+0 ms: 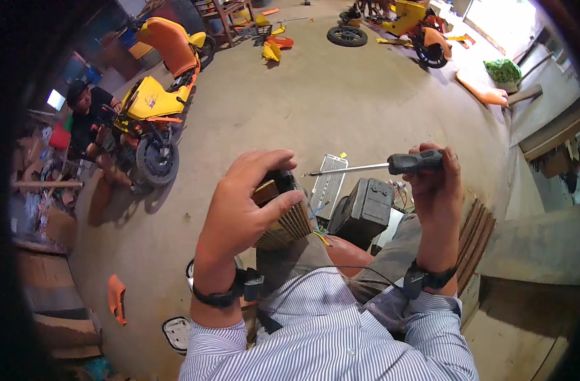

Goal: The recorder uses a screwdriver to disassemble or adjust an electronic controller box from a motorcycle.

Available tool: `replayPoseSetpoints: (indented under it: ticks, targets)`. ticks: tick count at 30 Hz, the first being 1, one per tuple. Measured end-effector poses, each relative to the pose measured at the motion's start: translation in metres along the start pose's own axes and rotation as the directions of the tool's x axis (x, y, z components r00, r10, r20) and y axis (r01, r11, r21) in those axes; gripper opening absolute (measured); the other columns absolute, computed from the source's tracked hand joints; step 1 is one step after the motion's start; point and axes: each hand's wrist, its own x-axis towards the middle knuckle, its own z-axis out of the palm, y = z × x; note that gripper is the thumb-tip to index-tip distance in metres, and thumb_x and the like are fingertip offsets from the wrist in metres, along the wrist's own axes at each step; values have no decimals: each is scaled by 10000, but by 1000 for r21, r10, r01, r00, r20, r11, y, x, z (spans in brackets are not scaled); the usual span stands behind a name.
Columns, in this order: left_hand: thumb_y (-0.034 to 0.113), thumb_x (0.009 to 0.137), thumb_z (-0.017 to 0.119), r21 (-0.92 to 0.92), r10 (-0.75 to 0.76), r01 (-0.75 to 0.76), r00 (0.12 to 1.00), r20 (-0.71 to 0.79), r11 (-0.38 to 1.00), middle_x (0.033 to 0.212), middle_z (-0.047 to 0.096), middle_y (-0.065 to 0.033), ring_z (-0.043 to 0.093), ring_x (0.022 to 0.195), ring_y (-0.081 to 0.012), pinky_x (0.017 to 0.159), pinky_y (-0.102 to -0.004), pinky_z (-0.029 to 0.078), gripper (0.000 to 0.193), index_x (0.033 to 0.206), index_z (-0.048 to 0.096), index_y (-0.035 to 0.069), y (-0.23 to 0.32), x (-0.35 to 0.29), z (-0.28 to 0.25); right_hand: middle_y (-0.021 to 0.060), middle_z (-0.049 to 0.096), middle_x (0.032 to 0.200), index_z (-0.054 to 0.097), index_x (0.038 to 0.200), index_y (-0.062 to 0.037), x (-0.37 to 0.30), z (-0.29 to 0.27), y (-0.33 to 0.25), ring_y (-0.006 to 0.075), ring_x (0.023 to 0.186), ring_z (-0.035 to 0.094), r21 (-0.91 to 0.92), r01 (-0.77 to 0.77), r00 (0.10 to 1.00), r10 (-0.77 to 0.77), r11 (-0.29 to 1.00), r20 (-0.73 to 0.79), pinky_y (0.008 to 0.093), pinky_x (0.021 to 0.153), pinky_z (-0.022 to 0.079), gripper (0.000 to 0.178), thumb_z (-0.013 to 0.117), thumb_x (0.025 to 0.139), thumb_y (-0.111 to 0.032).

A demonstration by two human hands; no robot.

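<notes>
My left hand (242, 197) is wrapped round a finned metal box (282, 230), holding it tilted above my lap. Coloured wires (321, 238) stick out near its lower end. In my right hand (437, 181) is a screwdriver (415, 163), gripped by its black handle. The shaft points left, and its tip is a short way from the box, with a small bit at the end that I cannot make out. Below the shaft, a black case (366, 206) stands by my knees, and a silver ribbed plate (329, 184) lies on the floor behind it.
To the left a person (93, 120) crouches beside a yellow and orange scooter (151, 98). Another scooter (429, 44) and a loose wheel (347, 36) are at the far side. Orange panels (116, 298) lie about. Wooden slats (477, 238) are at my right.
</notes>
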Motion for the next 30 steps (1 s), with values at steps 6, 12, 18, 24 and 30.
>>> replayPoseSetpoints:
  ticks: [6, 12, 18, 24, 30]
  targets:
    - [149, 839, 788, 61, 52, -52, 999, 0, 997, 1075, 720, -126, 685, 1021, -248, 1045, -412, 461, 306, 1098, 702, 11, 7, -1, 1, 181, 702, 1043, 623, 1149, 12, -3, 22, 5, 250, 858, 712, 56, -18, 999, 17, 998, 27, 352, 746, 596, 438, 556, 1028, -403]
    - [212, 913, 725, 61, 107, -103, 992, -68, 993, 961, 744, -119, 699, 933, -286, 1081, -464, 418, 218, 1005, 725, 15, -1, -5, 4, 175, 704, 1041, 625, 1150, 8, -2, 23, 8, 248, 858, 713, 29, -21, 998, 19, 999, 56, 355, 760, 592, 426, 537, 1038, -393]
    - [203, 938, 697, 99, 129, -122, 990, -62, 988, 948, 738, -133, 691, 920, -298, 1021, -431, 458, 206, 983, 721, 3, -5, -6, 2, 178, 699, 1060, 616, 1162, 10, -6, 26, 9, 254, 909, 708, 16, 15, 997, -16, 1000, 80, 362, 794, 586, 427, 531, 1041, -391]
    - [202, 922, 712, 130, 121, -114, 992, -45, 985, 950, 733, -139, 683, 926, -305, 926, -401, 494, 211, 978, 718, -2, 0, -4, 1, 189, 690, 1078, 601, 1174, 23, -7, 29, 4, 244, 898, 699, -36, 53, 995, -50, 998, 86, 366, 794, 583, 443, 534, 1041, -394]
    - [212, 915, 719, 142, 136, -127, 989, -55, 982, 938, 730, -136, 684, 916, -308, 895, -401, 499, 209, 970, 720, 10, -2, -3, 3, 198, 683, 1089, 592, 1179, 44, -8, 30, -2, 222, 877, 696, -98, 89, 992, -80, 991, 98, 346, 775, 584, 457, 545, 1040, -388]
